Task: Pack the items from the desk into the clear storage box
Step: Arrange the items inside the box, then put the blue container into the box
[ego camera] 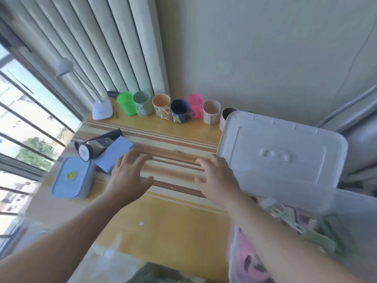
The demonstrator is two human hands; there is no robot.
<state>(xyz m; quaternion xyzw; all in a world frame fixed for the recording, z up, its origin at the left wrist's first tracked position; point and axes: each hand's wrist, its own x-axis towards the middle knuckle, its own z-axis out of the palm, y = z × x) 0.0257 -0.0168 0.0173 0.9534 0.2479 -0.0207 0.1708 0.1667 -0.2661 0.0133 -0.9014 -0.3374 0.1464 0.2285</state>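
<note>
Two hands, left and right, fingers spread, empty; eight cups behind.

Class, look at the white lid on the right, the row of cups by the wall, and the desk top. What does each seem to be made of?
White lid: likely plastic, matte, with moulded ridges and a recess. Cups: probably plastic, bright colours, thin rims, some speckled. Desk top: looks like wood or laminate, yellowish with a slight sheen.

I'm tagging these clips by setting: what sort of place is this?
Probably a room at home: a wooden desk stands against a window with curtains, a small desk lamp sits on it, and household mugs line the wall.
</note>
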